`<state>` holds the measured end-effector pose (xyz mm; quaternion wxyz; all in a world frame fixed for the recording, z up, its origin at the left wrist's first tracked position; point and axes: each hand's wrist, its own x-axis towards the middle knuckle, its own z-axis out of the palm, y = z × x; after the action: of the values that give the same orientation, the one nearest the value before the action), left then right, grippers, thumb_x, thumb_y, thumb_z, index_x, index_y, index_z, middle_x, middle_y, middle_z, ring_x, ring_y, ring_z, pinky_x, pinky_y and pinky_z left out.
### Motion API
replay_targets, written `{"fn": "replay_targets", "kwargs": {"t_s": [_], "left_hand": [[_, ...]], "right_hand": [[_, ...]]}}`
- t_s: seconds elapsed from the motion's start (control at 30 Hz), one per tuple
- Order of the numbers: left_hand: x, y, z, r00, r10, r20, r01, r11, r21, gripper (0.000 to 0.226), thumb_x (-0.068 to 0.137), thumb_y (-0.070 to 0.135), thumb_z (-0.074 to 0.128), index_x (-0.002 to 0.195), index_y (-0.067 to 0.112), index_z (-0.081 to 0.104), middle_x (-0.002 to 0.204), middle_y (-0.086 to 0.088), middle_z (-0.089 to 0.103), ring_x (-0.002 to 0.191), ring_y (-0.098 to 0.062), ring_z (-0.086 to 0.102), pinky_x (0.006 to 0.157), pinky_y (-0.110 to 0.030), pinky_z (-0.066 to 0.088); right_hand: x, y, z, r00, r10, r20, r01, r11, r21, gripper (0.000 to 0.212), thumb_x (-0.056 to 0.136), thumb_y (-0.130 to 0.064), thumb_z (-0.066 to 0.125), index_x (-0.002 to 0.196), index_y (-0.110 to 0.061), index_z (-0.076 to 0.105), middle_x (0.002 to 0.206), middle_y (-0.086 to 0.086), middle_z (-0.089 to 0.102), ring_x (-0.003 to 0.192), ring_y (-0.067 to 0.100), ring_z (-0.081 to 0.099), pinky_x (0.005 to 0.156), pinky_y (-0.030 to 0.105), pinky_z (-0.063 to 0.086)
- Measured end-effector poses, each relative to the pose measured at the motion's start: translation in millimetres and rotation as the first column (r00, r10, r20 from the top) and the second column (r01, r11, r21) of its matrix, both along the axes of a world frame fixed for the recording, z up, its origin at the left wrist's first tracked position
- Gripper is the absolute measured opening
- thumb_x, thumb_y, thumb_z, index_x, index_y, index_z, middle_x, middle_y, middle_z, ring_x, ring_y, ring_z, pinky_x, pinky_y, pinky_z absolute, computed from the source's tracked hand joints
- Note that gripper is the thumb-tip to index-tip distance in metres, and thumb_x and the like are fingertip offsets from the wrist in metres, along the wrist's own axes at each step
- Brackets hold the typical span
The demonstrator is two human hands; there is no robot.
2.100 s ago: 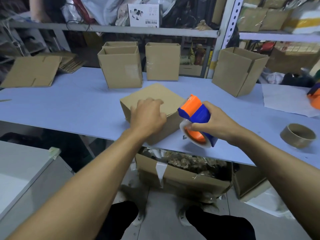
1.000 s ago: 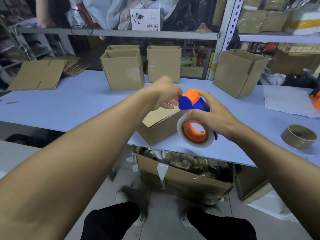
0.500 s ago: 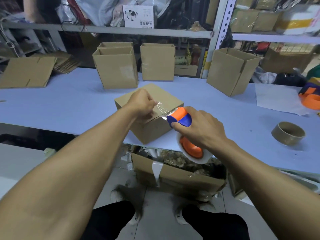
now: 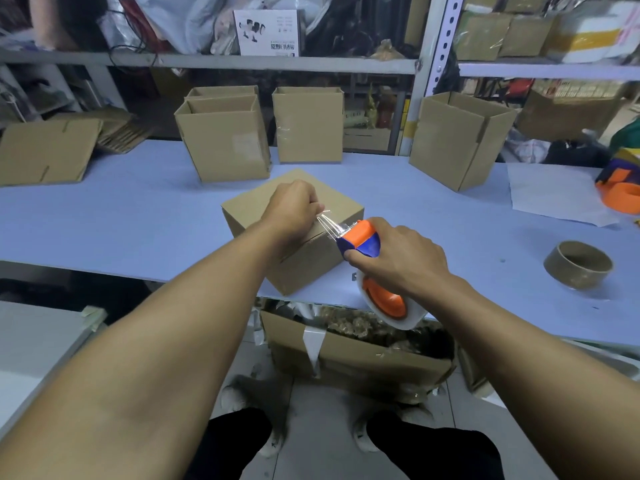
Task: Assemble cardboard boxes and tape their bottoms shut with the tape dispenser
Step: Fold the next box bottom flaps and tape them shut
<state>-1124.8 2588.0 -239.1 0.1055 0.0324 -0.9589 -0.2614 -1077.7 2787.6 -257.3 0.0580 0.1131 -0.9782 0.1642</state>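
My left hand (image 4: 294, 207) pinches the tape (image 4: 329, 225) end on the box (image 4: 341, 206) top, right hand (image 4: 398, 261) clamps the dispenser (image 4: 362, 239) just right; seam runs far-left to near-right.

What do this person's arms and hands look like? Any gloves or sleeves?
Both forearms are bare with no sleeves in view. The left hand and right hand wear no gloves, and no rings, watch or wristbands show.

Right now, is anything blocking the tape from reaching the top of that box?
Nothing visible is. The left hand pinches the tape end just above the box, and the right hand holds the tape dispenser beside it.
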Motion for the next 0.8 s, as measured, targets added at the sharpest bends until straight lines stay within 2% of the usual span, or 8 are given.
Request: {"fn": "replay_targets", "kwargs": {"t_s": [0.07,0.2,0.3,0.4,0.57,0.7,0.73,0.8], "left_hand": [[-3,-1,-4,1.0,-0.018,-0.001,0.018,0.998,-0.065,0.022,0.095,0.021,0.06,0.081,0.004,0.062,0.089,-0.011,0.064,0.086,-0.03,0.057,0.066,-0.03,0.038],[1,3,-9,0.997,-0.081,-0.019,0.071,0.946,-0.316,0.023,0.098,0.024,0.051,0.09,0.004,0.056,0.095,-0.015,0.058,0.088,-0.036,0.053,0.068,-0.037,0.039],[7,0,-15,0.996,0.01,-0.084,-0.043,0.915,-0.401,0.034,0.098,0.041,0.049,0.104,0.007,0.051,0.108,-0.015,0.058,0.097,-0.038,0.052,0.079,-0.044,0.043],[10,-8,-20,0.976,0.214,-0.044,-0.216,0.917,-0.334,0.053,0.095,0.057,0.045,0.121,0.011,0.046,0.125,-0.011,0.052,0.117,-0.035,0.044,0.091,-0.048,0.039],[3,0,-23,0.959,0.263,0.102,-0.232,0.941,-0.245,0.066,0.083,0.074,0.036,0.124,0.024,0.046,0.132,-0.007,0.04,0.123,-0.03,0.035,0.097,-0.054,0.032],[4,0,-22,0.959,0.28,0.044,-0.268,0.946,-0.183,0.044,0.094,0.051,0.04,0.132,0.032,0.048,0.138,-0.004,0.04,0.129,-0.027,0.033,0.102,-0.053,0.027],[6,-3,-19,0.972,0.234,-0.011,-0.234,0.963,-0.131,0.041,0.094,0.041,0.043,0.134,0.033,0.048,0.141,-0.001,0.04,0.133,-0.025,0.032,0.105,-0.053,0.026],[13,-8,-13,0.996,0.023,-0.082,-0.023,1.0,-0.003,0.048,0.091,0.027,0.048,0.139,0.03,0.048,0.148,0.004,0.04,0.139,-0.02,0.031,0.113,-0.048,0.024]], "right_hand": [[-1,0,-2,1.0,-0.002,-0.007,0.002,1.0,0.003,0.051,0.082,-0.069,0.048,0.123,-0.039,0.045,0.093,-0.003,0.057,0.084,0.026,0.054,0.056,0.031,0.029],[-2,-3,-3,1.0,0.0,-0.029,0.001,0.999,0.036,0.051,0.083,-0.067,0.049,0.122,-0.035,0.046,0.093,-0.001,0.057,0.082,0.027,0.052,0.056,0.031,0.027],[-2,-2,-3,1.0,0.002,-0.026,-0.001,0.999,0.038,0.052,0.083,-0.066,0.049,0.124,-0.034,0.046,0.095,-0.001,0.057,0.084,0.027,0.052,0.059,0.032,0.029],[-2,-2,-4,1.0,0.01,-0.02,-0.009,0.999,0.036,0.053,0.083,-0.067,0.049,0.126,-0.035,0.045,0.096,-0.001,0.057,0.084,0.026,0.053,0.059,0.031,0.03],[-2,-6,-4,0.999,0.01,-0.031,-0.008,0.998,0.065,0.055,0.084,-0.069,0.048,0.126,-0.033,0.044,0.099,0.0,0.058,0.085,0.026,0.053,0.063,0.032,0.033],[-3,-5,-5,1.0,-0.007,-0.021,0.009,0.997,0.072,0.055,0.085,-0.069,0.046,0.125,-0.032,0.044,0.099,0.001,0.058,0.086,0.027,0.054,0.065,0.033,0.034],[-4,-5,-5,1.0,-0.011,-0.018,0.012,0.997,0.08,0.055,0.085,-0.069,0.046,0.124,-0.031,0.044,0.098,0.001,0.058,0.085,0.027,0.053,0.065,0.033,0.034],[-5,-7,-4,1.0,-0.014,-0.015,0.016,0.995,0.095,0.055,0.086,-0.069,0.045,0.125,-0.03,0.044,0.1,0.002,0.059,0.085,0.027,0.051,0.066,0.034,0.034]]}}
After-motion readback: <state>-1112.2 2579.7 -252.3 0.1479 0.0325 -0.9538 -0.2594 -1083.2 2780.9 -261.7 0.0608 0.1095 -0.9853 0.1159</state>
